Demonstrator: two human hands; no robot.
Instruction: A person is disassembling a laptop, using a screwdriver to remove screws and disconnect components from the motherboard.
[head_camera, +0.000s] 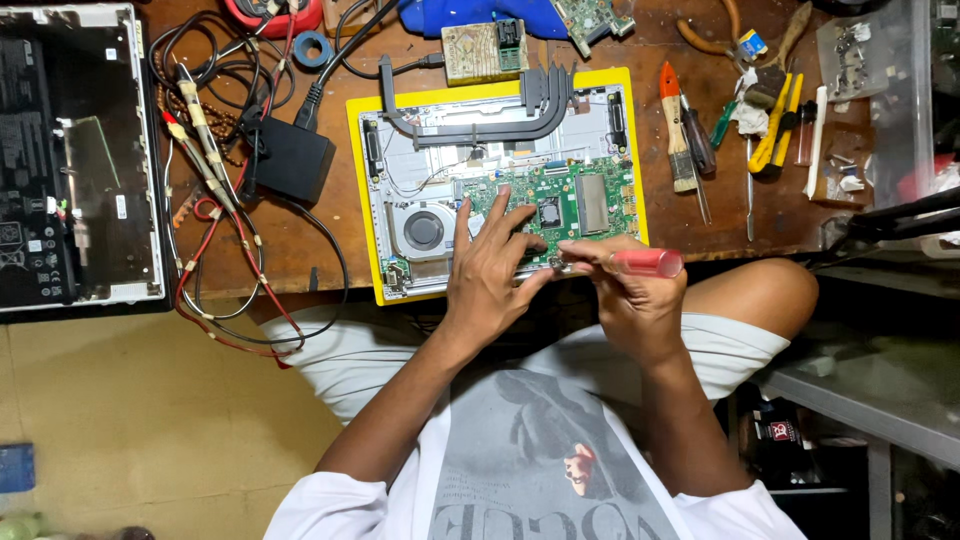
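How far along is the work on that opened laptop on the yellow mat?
Done: the laptop chassis lies open on the yellow mat, and the black heat pipe assembly sits loose across its top. In hand: the left hand steadies the green motherboard while the right hand holds a red-handled screwdriver at its lower edge. Left: motherboard and fan remain in the chassis.

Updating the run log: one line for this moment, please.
left hand: flat on green circuit board | right hand: grips red-handled screwdriver, tip at board edge | opened laptop on yellow mat

Bright, even light; perhaps edge distortion
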